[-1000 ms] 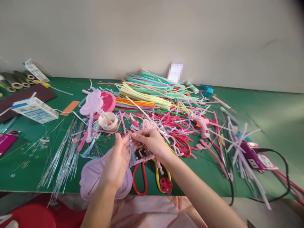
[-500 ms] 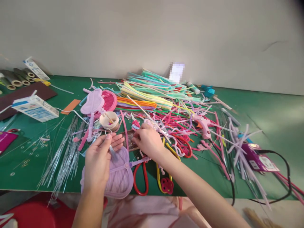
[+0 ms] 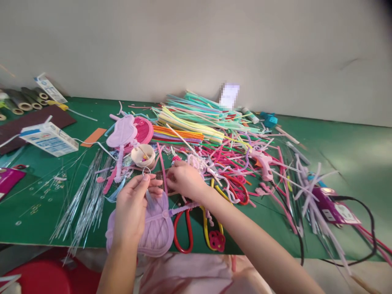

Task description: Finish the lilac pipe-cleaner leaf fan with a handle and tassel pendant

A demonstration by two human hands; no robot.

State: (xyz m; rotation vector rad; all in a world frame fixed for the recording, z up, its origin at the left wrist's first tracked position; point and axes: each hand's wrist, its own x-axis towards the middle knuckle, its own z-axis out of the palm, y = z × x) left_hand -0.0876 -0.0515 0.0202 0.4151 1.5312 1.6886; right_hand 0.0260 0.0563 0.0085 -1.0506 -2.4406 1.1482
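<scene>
My left hand pinches a small ring between thumb and forefinger, and a pale blue-grey tassel hangs below its fingers. Just to the right, my right hand is closed with fingertips together, over a small brown tray; whatever it may hold is hidden. Under my left hand lies a lilac fuzzy bag-shaped piece with a wrapped strap. A small round cup holding beads stands beyond the ring. Beside my left wrist rests another light blue tassel.
Pipe cleaners in many colours are heaped at the back. Red-handled scissors and a yellow-handled pair lie near the front edge. A pink glue gun with a black cord sits right. Silver strands and a drink carton are left.
My right hand has moved slightly left, nearer my left hand. The left hand still holds the ring and has turned a little. The whole view has shifted slightly.
</scene>
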